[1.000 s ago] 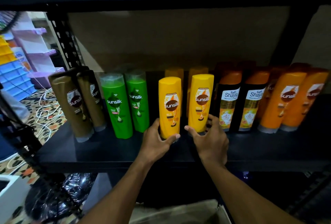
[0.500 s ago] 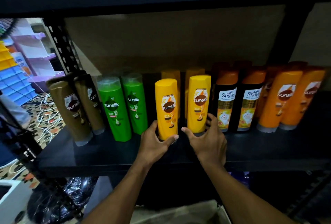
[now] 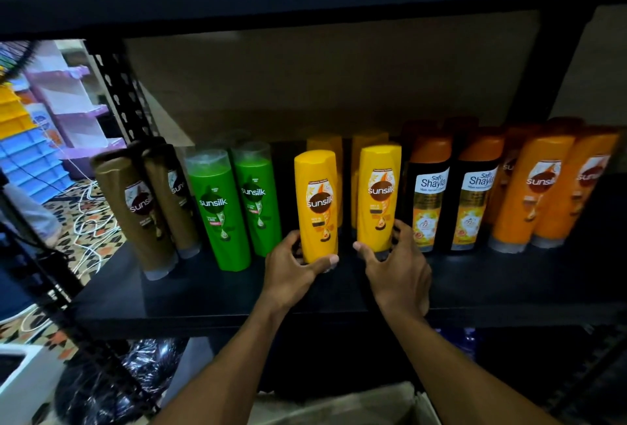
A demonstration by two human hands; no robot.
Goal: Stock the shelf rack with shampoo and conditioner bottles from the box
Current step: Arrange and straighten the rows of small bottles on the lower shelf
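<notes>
The left yellow Sunsilk bottle (image 3: pixel 317 207) is held upright at the front of the black shelf (image 3: pixel 237 292), its base gripped by the left hand (image 3: pixel 291 268): the thumb is laid across the front of the base and the fingers are curled round its left side. The right yellow Sunsilk bottle (image 3: pixel 378 197) is grasped low down by the right hand (image 3: pixel 397 265), with the thumb set at its left edge and the fingers wrapped round its right side. A narrow gap is kept between the two bottles. Both forearms are raised from below, above the cardboard box (image 3: pixel 339 407), and the wrists are held over the shelf's front edge. The green bottles (image 3: pixel 220 210) are seen just left of the pair, the black Safi Shayla bottles (image 3: pixel 429 193) just right.
</notes>
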